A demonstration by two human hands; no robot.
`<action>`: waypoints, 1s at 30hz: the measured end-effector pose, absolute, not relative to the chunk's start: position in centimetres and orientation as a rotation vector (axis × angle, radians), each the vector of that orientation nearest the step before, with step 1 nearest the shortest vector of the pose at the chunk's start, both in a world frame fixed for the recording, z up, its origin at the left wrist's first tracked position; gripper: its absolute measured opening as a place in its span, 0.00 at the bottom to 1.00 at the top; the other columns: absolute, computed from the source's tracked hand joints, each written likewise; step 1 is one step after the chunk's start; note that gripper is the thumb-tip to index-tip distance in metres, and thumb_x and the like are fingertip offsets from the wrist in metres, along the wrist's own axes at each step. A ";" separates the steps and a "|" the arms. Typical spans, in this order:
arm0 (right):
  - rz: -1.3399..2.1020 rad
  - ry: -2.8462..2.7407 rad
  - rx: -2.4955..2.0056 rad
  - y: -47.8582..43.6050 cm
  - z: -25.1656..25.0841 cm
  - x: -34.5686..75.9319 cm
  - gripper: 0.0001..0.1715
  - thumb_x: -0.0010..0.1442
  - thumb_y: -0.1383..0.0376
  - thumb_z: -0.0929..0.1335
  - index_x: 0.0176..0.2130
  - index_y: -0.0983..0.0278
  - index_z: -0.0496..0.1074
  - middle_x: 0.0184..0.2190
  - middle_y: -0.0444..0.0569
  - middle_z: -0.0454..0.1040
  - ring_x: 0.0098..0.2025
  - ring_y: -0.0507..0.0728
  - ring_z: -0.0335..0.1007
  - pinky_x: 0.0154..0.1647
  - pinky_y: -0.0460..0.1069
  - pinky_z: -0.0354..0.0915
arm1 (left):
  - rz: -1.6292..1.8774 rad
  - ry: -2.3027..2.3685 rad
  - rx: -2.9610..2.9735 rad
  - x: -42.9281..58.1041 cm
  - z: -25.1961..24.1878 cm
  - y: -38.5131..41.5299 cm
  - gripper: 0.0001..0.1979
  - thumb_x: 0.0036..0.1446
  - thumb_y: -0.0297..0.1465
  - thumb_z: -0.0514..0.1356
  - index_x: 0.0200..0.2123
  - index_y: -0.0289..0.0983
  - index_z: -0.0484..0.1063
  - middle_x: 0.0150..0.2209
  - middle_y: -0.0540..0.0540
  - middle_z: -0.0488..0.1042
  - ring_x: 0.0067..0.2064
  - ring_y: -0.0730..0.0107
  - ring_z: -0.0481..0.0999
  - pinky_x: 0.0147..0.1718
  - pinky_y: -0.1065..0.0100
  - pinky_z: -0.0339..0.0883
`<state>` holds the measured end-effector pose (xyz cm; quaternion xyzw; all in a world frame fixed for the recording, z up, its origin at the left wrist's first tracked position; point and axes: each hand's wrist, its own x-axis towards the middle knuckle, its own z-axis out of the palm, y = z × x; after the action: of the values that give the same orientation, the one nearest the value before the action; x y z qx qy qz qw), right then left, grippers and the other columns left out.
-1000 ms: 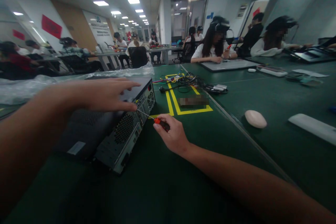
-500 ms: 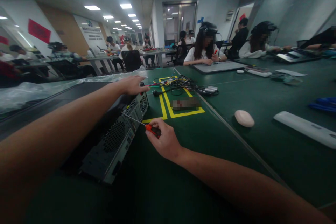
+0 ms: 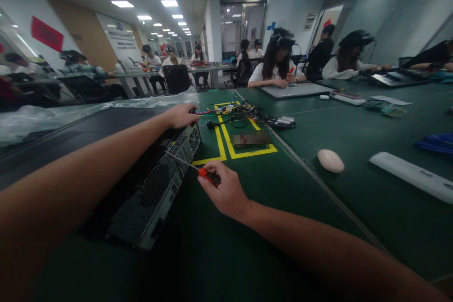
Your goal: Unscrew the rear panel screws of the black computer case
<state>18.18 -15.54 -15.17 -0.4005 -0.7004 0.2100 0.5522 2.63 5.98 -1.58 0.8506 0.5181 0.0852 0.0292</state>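
Observation:
A black computer case lies on its side on the green table, its metal back panel with vents and ports facing me. My left hand grips the far corner of the case, its fingers bent over the edge and partly hidden. In my right hand is a screwdriver with a red and black handle. Its thin shaft points up and left, and the tip meets the back panel near its upper edge. Any screw at the tip is too small to make out.
Beyond the case lies a tangle of cables near yellow tape and a blurred-out object. To the right are a pale oval mouse and a long white device. Clear plastic sheeting lies behind the case. Several people sit farther off.
The view has shifted slightly. My right hand and the screwdriver handle sit marginally farther right, with the tip still at the panel. My left hand stays on the case corner.

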 end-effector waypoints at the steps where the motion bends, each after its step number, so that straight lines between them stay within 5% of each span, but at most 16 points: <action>1: 0.496 -1.660 -0.945 -15.6 -15.2 18.2 0.08 0.66 0.61 0.70 0.46 0.60 0.73 0.40 0.48 0.80 0.39 0.56 0.79 0.44 0.51 0.74 | 0.277 1.597 2.598 2.7 -1.5 5.8 0.36 0.50 0.43 0.57 0.62 0.34 0.72 0.56 0.38 0.79 0.57 0.48 0.78 0.57 0.59 0.70; 6: 0.453 -1.732 -0.922 -16.2 -15.1 18.7 0.08 0.67 0.62 0.70 0.46 0.60 0.72 0.40 0.48 0.80 0.37 0.55 0.78 0.42 0.50 0.74 | 0.324 1.516 2.568 3.2 -1.3 4.0 0.31 0.50 0.41 0.56 0.55 0.35 0.76 0.48 0.38 0.82 0.54 0.46 0.79 0.54 0.55 0.72; 15: 0.430 -1.799 -0.874 -17.6 -14.7 19.1 0.07 0.68 0.62 0.71 0.46 0.61 0.72 0.38 0.47 0.79 0.35 0.54 0.76 0.39 0.49 0.73 | 0.300 1.451 2.699 3.4 -1.1 1.2 0.31 0.58 0.40 0.50 0.60 0.34 0.74 0.61 0.37 0.76 0.62 0.50 0.74 0.61 0.58 0.66; 30: 0.459 -1.790 -0.916 -18.0 -14.1 18.9 0.08 0.70 0.62 0.68 0.47 0.61 0.74 0.38 0.49 0.79 0.38 0.56 0.77 0.40 0.51 0.72 | 0.291 1.412 2.732 3.3 -1.0 0.7 0.33 0.59 0.41 0.51 0.63 0.33 0.72 0.60 0.35 0.76 0.60 0.47 0.75 0.61 0.54 0.66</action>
<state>18.89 -17.99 -14.09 -0.3810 -0.7447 0.1909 0.5137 3.35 0.66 -1.01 0.8841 0.4571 0.0942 0.0262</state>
